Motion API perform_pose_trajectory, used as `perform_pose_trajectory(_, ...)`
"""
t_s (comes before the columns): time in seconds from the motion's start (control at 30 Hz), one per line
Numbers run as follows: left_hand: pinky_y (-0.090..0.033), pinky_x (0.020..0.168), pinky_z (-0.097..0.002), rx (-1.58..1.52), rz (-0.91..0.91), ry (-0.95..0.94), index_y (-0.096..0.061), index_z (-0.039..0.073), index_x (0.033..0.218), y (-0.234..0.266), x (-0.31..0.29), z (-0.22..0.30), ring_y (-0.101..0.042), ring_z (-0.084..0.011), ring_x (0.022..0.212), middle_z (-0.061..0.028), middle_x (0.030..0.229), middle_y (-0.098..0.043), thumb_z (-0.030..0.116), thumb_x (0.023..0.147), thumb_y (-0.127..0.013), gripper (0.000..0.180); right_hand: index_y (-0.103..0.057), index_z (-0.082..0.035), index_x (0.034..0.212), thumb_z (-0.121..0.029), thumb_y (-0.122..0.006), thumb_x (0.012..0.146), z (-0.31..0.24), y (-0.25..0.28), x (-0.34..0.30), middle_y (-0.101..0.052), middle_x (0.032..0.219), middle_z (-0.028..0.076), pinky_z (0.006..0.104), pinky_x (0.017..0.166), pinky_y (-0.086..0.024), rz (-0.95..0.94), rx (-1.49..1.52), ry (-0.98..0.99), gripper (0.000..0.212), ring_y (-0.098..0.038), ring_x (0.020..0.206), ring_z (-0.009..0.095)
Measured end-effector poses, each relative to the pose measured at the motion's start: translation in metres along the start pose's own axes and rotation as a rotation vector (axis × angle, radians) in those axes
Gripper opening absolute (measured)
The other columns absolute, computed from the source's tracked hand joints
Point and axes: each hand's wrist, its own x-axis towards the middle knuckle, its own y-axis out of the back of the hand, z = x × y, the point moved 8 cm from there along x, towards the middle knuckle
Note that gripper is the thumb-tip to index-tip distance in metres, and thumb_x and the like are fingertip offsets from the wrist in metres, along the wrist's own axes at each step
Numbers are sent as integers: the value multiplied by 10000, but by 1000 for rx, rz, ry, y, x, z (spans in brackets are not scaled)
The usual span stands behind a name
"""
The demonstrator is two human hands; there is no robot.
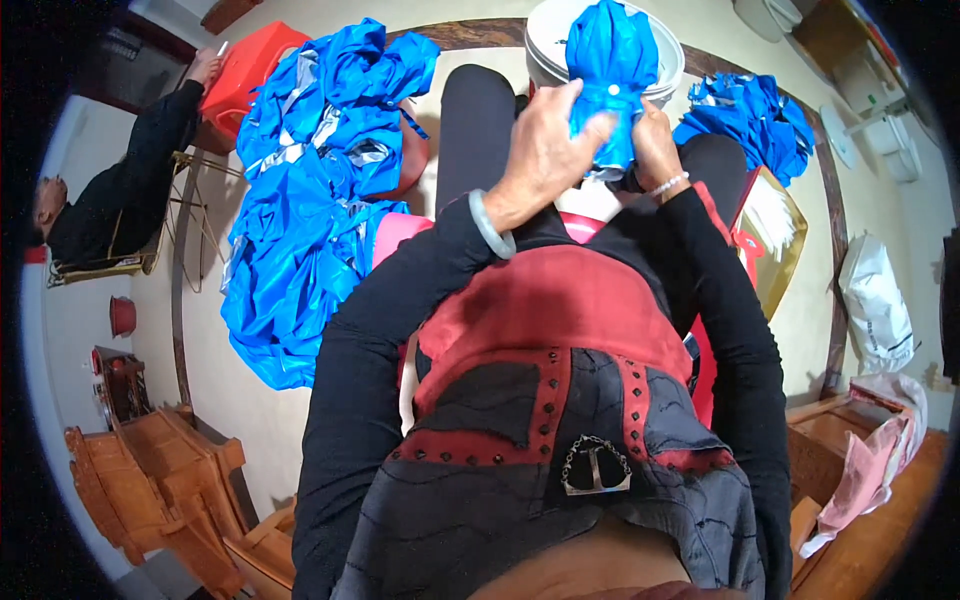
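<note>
Both my hands hold a bunched blue fabric piece (612,62) above my lap. My left hand (545,150) wraps around its lower left side, with a pale green bangle on that wrist. My right hand (655,140) pinches the lower right part, a white bead bracelet at the wrist. The blue piece has silvery lining and a small white stud near my left fingers. I sit with black-trousered knees pointing away.
A big heap of the same blue fabric pieces (310,190) lies on my left, a smaller heap (750,120) on my right. A white bucket (548,40) stands beyond my knees. Another person (120,195) in black sits far left near a red bin (250,65). Wooden furniture (170,480) lower left.
</note>
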Motion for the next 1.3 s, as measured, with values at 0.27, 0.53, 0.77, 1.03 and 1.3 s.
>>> perform_pose_trajectory(0.27,-493,749,-273,-1253,-185,538,-393,-53,1157,-32,7,-37,-570,-149,859,-110,998,-562,219,726,-703,596,-568,2,967,-320,-515,844,-14,-21,-23,-612,845,71,259,621,-459,-102,407,-124,349,-576,725,123)
perform_pose_trajectory(0.53,-491,802,-310,-1477,-491,743,-492,-14,1103,-54,-16,-21,-581,-171,904,-94,1018,-580,192,756,-664,439,-571,-40,888,-267,-493,834,-40,-19,-21,-613,770,153,344,603,-458,-108,-591,664,247,-601,725,293)
perform_pose_trajectory(0.77,-515,724,-276,-1279,-400,696,-540,-38,1034,-36,-3,-28,-613,-155,782,-95,922,-617,145,752,-656,355,-575,-14,925,-140,-485,826,-53,-18,-20,-610,795,175,338,620,-461,-110,-805,677,183,-602,730,309)
perform_pose_trajectory(1.03,-483,637,-239,-919,-297,493,-571,-20,953,-22,8,-32,-582,-105,726,-63,860,-617,200,747,-655,313,-552,-35,1056,-156,-414,851,-49,-17,-18,-612,769,146,319,647,-449,-109,-611,495,275,-596,697,221)
perform_pose_trajectory(1.3,-443,736,-421,103,-55,194,-456,-61,1000,-1,14,-19,-541,-397,846,-231,903,-551,266,689,-663,496,-544,-53,945,-390,-552,797,-28,-34,-32,-491,751,-10,208,511,-300,-284,-80,-3,369,-383,566,81)
